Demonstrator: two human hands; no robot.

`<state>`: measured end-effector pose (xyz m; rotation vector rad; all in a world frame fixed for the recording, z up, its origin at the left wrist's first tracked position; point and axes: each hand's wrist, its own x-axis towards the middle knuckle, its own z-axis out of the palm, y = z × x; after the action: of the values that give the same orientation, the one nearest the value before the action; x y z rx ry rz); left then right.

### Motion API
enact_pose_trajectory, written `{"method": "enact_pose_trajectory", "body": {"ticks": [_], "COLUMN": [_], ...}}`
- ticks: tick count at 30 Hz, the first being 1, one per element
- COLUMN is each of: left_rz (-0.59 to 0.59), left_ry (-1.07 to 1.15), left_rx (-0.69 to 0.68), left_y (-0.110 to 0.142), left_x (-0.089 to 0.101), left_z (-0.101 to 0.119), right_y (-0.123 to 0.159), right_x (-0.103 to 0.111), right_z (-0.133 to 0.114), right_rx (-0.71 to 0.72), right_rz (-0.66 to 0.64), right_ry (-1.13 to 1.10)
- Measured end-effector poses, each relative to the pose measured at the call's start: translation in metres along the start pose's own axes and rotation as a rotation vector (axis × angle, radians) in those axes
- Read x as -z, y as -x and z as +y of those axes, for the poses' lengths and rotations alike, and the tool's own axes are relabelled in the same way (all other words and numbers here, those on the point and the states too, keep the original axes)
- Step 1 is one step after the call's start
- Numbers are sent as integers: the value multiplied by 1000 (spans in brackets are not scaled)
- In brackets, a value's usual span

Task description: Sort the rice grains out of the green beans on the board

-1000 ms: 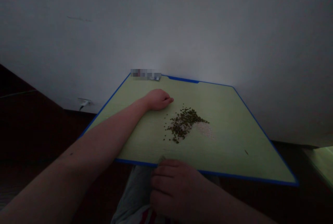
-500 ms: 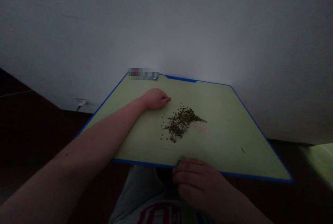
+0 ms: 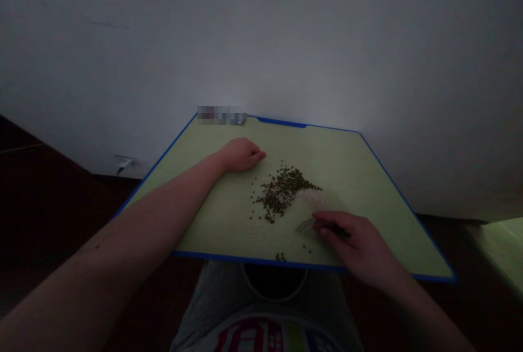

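Observation:
My left hand [image 3: 241, 156] rests on a pale green board [image 3: 351, 169] with a blue edge, its fingers curled and nothing visible in them. To its right lies a loose pile of small dark green seeds [image 3: 281, 191], with a patch of pale grains [image 3: 312, 198] at its right end. My right hand [image 3: 347, 240] lies on the board's near right part, with a small dark item [image 3: 333, 226] pinched in its fingers. Just left of the fingertips is a faint round translucent disc [image 3: 306, 228]. A few stray seeds [image 3: 280, 256] sit by the near edge.
A blurred object [image 3: 222, 115] and a small metal item [image 3: 239, 119] lie at the board's far edge. Behind stands a white wall with a plugged-in socket [image 3: 125, 164]. Below the board are my grey-clad lap [image 3: 212, 303] and a dark floor.
My right hand has moved from the board's near edge up and right onto the board. The round disc now lies on the board. My left hand stays in place, and the view has shifted slightly.

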<state>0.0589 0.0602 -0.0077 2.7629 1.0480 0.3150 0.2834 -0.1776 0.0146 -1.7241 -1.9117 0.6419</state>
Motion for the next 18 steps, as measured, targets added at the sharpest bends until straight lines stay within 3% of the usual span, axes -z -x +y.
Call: {"method": "enact_pose_trajectory", "body": {"ticks": [8,18], "left_rz": [24,8], "left_ry": [36,-17], "left_rx": [-15,-7], "left_y": [-1,-1], "left_x": [-2,0], "left_z": [0,2], "right_y": [16,17], "right_x": [-7,-14], "right_z": [-9,-18], "right_rx": [-23,-68], "right_rz": [-54,-82], "right_ry": [-59,-108]}}
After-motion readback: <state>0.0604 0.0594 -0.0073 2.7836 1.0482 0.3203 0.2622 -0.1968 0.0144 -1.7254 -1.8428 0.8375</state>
